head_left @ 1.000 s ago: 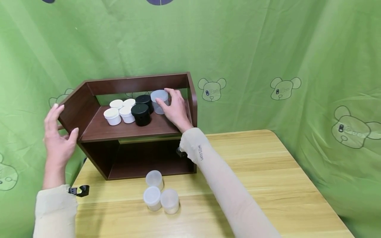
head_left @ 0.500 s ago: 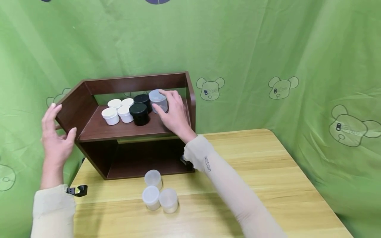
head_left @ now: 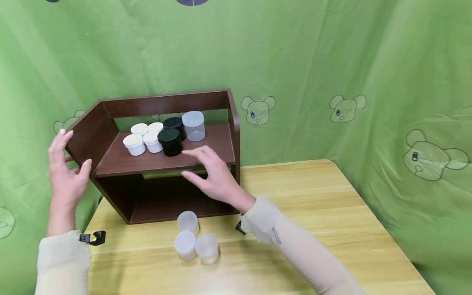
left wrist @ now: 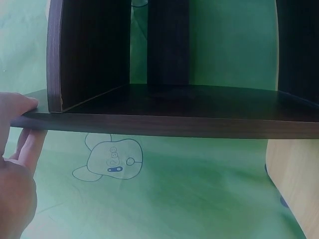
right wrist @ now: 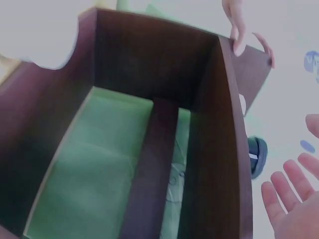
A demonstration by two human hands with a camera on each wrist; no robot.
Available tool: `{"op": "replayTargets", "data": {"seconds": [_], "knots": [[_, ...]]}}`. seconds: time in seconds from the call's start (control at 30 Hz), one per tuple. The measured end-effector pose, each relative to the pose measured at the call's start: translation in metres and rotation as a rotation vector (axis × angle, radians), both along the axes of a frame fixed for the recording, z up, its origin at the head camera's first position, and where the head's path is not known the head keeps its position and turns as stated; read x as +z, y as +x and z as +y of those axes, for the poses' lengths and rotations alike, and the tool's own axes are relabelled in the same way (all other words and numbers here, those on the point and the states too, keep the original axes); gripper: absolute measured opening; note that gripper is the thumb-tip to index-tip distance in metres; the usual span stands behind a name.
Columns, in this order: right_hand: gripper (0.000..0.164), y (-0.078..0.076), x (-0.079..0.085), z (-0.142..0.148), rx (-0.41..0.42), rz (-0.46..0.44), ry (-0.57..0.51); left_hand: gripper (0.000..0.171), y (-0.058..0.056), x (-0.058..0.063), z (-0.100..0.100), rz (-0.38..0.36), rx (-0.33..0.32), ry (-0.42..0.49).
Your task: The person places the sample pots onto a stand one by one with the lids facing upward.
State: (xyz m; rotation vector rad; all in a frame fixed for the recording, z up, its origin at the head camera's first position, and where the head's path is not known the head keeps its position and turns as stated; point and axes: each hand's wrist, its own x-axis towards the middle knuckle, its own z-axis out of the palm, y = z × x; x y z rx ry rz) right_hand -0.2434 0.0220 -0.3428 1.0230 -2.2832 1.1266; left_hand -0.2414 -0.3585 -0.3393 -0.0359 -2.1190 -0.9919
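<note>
My left hand [head_left: 66,174] grips the left side panel of a dark brown wooden shelf [head_left: 166,167], thumb on one side and fingers on the other. My right hand [head_left: 217,176] hovers in front of the shelf, fingers apart and holding nothing. A taller translucent jar [head_left: 194,127] stands on the upper board, behind the right hand's fingertips. Left of it are two black lidded jars [head_left: 170,143] and several small white lidded jars [head_left: 134,145]. In the right wrist view, the right fingers [right wrist: 289,181] spread beside the board's edge.
Three translucent lidded jars [head_left: 207,250] stand close together on the wooden table [head_left: 313,205], in front of the shelf. The shelf's lower compartment [head_left: 169,196] faces forward. A green curtain [head_left: 295,61] with bear outlines hangs behind.
My right hand has let go of the tall translucent jar and drawn back toward the front, down past the board's edge. The left hand keeps its hold on the shelf.
</note>
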Motion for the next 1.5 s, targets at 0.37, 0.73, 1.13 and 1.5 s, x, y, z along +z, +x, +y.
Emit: {"op": "replayTargets", "data": {"seconds": [0.37,0.73,1.13,1.5], "knots": [[0.049,0.030,-0.050,0.024,0.140,-0.146,0.164,0.080,0.001,0.001,-0.001,0.017,-0.007,0.008],[0.052,0.042,-0.108,0.048,0.262,-0.339,0.306,0.079,0.000,-0.001,0.000,0.027,-0.018,0.006],[0.062,0.050,-0.142,0.052,0.337,-0.416,0.416,0.079,0.001,-0.001,-0.001,0.022,-0.014,0.009],[0.070,0.052,-0.153,0.049,0.318,-0.429,0.464,0.079,0.001,-0.001,0.001,0.023,-0.019,0.004]]}}
